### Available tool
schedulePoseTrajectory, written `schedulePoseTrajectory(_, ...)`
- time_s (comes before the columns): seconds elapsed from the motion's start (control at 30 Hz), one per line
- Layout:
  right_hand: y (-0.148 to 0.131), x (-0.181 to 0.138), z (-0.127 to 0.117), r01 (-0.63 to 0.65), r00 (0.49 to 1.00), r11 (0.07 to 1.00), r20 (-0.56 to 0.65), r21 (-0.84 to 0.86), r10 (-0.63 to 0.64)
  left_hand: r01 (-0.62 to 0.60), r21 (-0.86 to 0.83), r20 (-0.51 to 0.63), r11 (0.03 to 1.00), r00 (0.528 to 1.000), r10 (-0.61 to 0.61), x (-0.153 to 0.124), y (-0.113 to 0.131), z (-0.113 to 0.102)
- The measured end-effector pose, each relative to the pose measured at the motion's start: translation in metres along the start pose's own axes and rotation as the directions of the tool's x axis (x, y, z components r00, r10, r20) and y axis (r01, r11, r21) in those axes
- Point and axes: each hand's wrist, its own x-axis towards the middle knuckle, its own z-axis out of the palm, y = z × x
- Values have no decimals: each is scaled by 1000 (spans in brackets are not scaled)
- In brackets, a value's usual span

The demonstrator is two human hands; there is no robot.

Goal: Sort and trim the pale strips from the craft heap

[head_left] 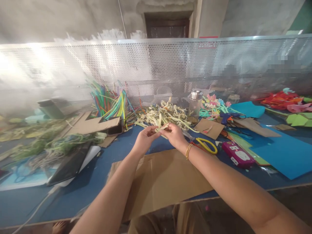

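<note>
My left hand (pixel 146 139) and my right hand (pixel 175 136) meet near the middle of the table, fingers pinched together. Between their fingertips is a pale green-cream husk-like strip (pixel 160 124), gripped by both hands. Just beyond my fingers spreads a loose pile of similar pale strips (pixel 172 113). Scissors with yellow handles (pixel 207 145) lie to the right of my right wrist, partly hidden by it. Under my forearms a brown cardboard sheet (pixel 165 178) lies at the table's front edge.
On the left are colourful pipe cleaners (pixel 110 102), cut cardboard (pixel 95 125), a phone (pixel 115 127) and tangled green fibres (pixel 46 146). To the right stand a clear bottle (pixel 195 104), paper flowers (pixel 213 102), a purple box (pixel 237 154) and blue sheets (pixel 285 152). A perforated metal screen (pixel 168 61) runs behind.
</note>
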Motion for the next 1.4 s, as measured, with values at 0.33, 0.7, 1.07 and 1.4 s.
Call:
schedulePoseTrajectory(0.33,-9,-2,5,-211,975,973,-50,92,216,-83,14,-67,996,994,84,3,-6,1)
schedulePoseTrajectory(0.7,-16,-3,4,-402,915,897,50,182,400,25,-4,-75,1000,997,-25,0,4,0)
schedulePoseTrajectory(1.07,-41,-3,-21,582,794,445,359,-681,-490,321,-417,6,850,937,-351,5,9,-17)
schedulePoseTrajectory(1.4,-36,-6,-10,506,844,413,334,-757,-421,222,-283,-60,933,967,-249,1,6,-8)
